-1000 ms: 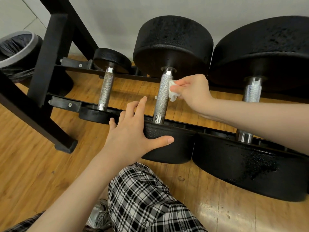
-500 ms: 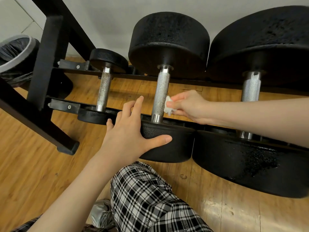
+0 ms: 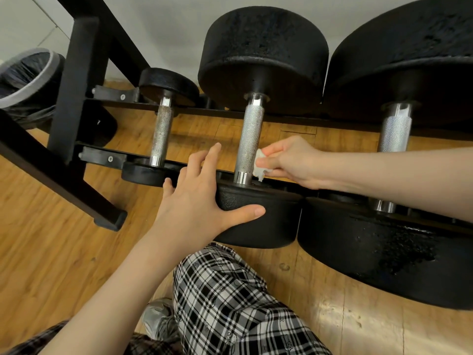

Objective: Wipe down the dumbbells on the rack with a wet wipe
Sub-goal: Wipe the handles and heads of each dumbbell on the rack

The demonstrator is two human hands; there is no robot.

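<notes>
Three black dumbbells lie across the low black rack (image 3: 102, 157): a small one (image 3: 161, 134) at left, a middle one (image 3: 249, 139) and a large one (image 3: 395, 134) at right, each with a knurled steel handle. My right hand (image 3: 289, 160) pinches a crumpled white wet wipe (image 3: 259, 166) against the right side of the middle handle, near its lower end. My left hand (image 3: 202, 198) rests flat with spread fingers on the near head of the middle dumbbell, thumb along its front.
A bin (image 3: 28, 83) lined with a black bag stands at the far left beside the rack's black frame leg (image 3: 76, 85). Wooden floor (image 3: 51, 252) lies under the rack. My knee in checked trousers (image 3: 230, 298) and a grey shoe (image 3: 158, 321) are below.
My right hand has slid the wipe down the middle handle from its upper end to its lower end. My left hand has stayed on the near head.
</notes>
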